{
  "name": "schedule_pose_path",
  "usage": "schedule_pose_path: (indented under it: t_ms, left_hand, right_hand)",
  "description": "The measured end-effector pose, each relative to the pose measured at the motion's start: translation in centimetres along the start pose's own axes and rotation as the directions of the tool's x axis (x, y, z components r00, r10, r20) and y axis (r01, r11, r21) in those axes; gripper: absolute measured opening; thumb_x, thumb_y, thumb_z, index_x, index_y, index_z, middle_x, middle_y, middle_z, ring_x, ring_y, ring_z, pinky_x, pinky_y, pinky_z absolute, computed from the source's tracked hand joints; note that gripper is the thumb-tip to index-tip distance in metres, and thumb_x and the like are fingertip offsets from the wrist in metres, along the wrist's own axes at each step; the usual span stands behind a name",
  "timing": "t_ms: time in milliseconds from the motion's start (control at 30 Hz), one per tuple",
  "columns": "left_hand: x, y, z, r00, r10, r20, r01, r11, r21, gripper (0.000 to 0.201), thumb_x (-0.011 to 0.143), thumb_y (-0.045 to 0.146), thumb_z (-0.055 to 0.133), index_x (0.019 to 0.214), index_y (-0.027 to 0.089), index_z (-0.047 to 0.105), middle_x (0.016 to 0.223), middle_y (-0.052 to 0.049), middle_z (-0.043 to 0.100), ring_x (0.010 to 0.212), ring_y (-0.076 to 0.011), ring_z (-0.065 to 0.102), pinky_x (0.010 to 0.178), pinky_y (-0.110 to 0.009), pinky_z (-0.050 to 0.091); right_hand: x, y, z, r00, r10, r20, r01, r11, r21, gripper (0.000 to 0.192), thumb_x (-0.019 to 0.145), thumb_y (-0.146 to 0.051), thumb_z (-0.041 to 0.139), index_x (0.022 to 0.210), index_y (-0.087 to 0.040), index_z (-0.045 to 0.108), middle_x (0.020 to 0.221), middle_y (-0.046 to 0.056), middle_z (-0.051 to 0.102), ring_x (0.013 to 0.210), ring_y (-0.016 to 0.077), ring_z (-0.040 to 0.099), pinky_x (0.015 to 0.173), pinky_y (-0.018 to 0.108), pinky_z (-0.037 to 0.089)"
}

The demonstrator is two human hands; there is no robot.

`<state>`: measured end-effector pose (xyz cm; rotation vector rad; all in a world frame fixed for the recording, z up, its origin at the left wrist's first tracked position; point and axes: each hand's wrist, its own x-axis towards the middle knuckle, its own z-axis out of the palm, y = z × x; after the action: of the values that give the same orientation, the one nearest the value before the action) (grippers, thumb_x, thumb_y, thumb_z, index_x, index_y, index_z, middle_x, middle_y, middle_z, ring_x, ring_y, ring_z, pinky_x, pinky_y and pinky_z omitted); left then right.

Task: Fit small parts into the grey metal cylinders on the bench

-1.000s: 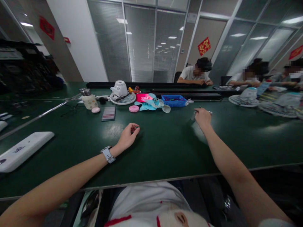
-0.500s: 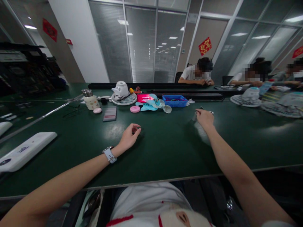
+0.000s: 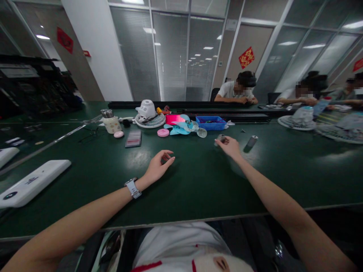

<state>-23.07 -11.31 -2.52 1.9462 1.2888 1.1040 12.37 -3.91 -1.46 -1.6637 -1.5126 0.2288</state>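
Observation:
My left hand (image 3: 159,165) is over the near middle of the dark green table (image 3: 187,181), thumb and fingers apart, with nothing in it. My right hand (image 3: 231,146) pinches a small shiny metal piece (image 3: 220,138) just above the tabletop; the fingers partly cover it and its exact kind cannot be made out. To the right of that hand stands a small silver-grey cylinder (image 3: 253,140), apart from the fingers. A tiny dark piece (image 3: 243,130) lies behind it.
At the back are a white fan body (image 3: 146,109) on its grille, light-blue fan blades (image 3: 181,128), a pink round piece (image 3: 163,132) and a blue tray (image 3: 210,121). A cream bottle (image 3: 111,124) and a white slab-shaped device (image 3: 36,181) are left. A co-worker (image 3: 241,88) sits opposite.
My right hand has moved left, away from the silver cylinder and the tiny dark piece, and a metal piece now shows in its fingers. The left hand's fingers have spread a little.

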Motion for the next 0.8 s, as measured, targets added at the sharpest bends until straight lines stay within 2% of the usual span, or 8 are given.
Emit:
schedule_pose_path:
  t_ms: [67,167,267,333,500,667,733,800]
  left_hand:
    - [-0.2,0.5,0.1,0.998,0.057,0.031,-0.057,0.998,-0.004,0.042,0.088,0.050,0.058,0.120,0.024,0.061,0.103,-0.005,0.065,0.091,-0.0185,0.061,0.074,-0.031,0.048]
    - [-0.4,1.3,0.2,0.989,0.129,0.066,-0.129,0.992,-0.007,0.044,0.089,0.049,0.058,0.128,0.027,0.061,0.107,-0.006,0.065,0.095,-0.0190,0.060,0.077,-0.032,0.048]
    - [-0.5,1.8,0.2,0.979,0.175,0.106,-0.175,0.984,-0.014,0.041,0.091,0.048,0.056,0.127,0.029,0.063,0.110,-0.006,0.064,0.100,-0.0200,0.058,0.080,-0.033,0.047]
    - [-0.5,1.9,0.3,0.972,0.196,0.129,-0.196,0.981,-0.010,0.037,0.092,0.047,0.054,0.120,0.029,0.068,0.112,-0.007,0.063,0.104,-0.0209,0.057,0.082,-0.033,0.047]
    - [0.1,2.2,0.4,0.966,0.227,0.123,-0.230,0.973,0.015,0.030,0.090,0.045,0.058,0.105,0.027,0.076,0.106,-0.006,0.066,0.103,-0.0218,0.058,0.090,-0.037,0.045]
    - [0.9,1.5,-0.4,0.978,0.207,-0.005,-0.206,0.976,0.065,0.031,0.089,0.048,0.058,0.109,0.031,0.075,0.105,-0.005,0.068,0.103,-0.0225,0.057,0.091,-0.038,0.044]
    - [1.1,0.6,-0.8,0.986,0.167,0.017,-0.168,0.974,0.153,0.031,0.088,0.050,0.058,0.107,0.032,0.076,0.104,-0.005,0.068,0.103,-0.0237,0.055,0.092,-0.040,0.043]
    - [1.2,-0.5,-0.8,0.988,0.125,0.093,-0.144,0.958,0.247,0.030,0.087,0.051,0.059,0.103,0.034,0.077,0.101,-0.005,0.068,0.101,-0.0243,0.054,0.093,-0.043,0.041]
  right_hand:
    - [-2.9,-3.6,2.3,0.970,-0.174,0.168,0.137,0.968,0.209,0.041,0.077,-0.045,0.073,0.106,-0.017,0.071,0.098,0.009,0.075,0.086,0.0213,0.070,0.081,0.034,0.054]
    - [-7.5,-8.1,4.7,0.868,-0.358,0.345,0.231,0.905,0.358,0.043,0.074,-0.040,0.077,0.109,-0.018,0.071,0.098,0.007,0.075,0.086,0.0195,0.069,0.082,0.033,0.054]
    - [-10.4,-10.5,5.3,0.765,-0.479,0.431,0.305,0.858,0.413,0.036,0.076,-0.038,0.076,0.106,-0.019,0.071,0.095,0.004,0.074,0.084,0.0186,0.068,0.080,0.032,0.053]
    - [-11.1,-10.8,5.2,0.730,-0.516,0.448,0.335,0.841,0.424,0.037,0.077,-0.039,0.075,0.108,-0.020,0.070,0.095,0.004,0.074,0.084,0.0187,0.068,0.079,0.032,0.052]
    - [-11.1,-10.2,4.9,0.716,-0.531,0.453,0.334,0.831,0.445,0.040,0.080,-0.043,0.072,0.112,-0.019,0.068,0.097,0.004,0.073,0.086,0.0192,0.068,0.080,0.032,0.053]
    - [-11.7,-10.5,5.1,0.735,-0.515,0.441,0.326,0.839,0.437,0.042,0.078,-0.043,0.074,0.112,-0.019,0.068,0.101,0.005,0.073,0.088,0.0199,0.068,0.082,0.034,0.053]
    - [-11.7,-10.7,5.1,0.749,-0.503,0.431,0.320,0.844,0.430,0.042,0.077,-0.041,0.076,0.112,-0.020,0.068,0.101,0.005,0.074,0.087,0.0196,0.069,0.082,0.034,0.054]
    - [-10.8,-10.4,4.9,0.781,-0.477,0.402,0.308,0.855,0.416,0.041,0.076,-0.040,0.076,0.112,-0.021,0.069,0.100,0.005,0.074,0.087,0.0195,0.069,0.082,0.035,0.054]
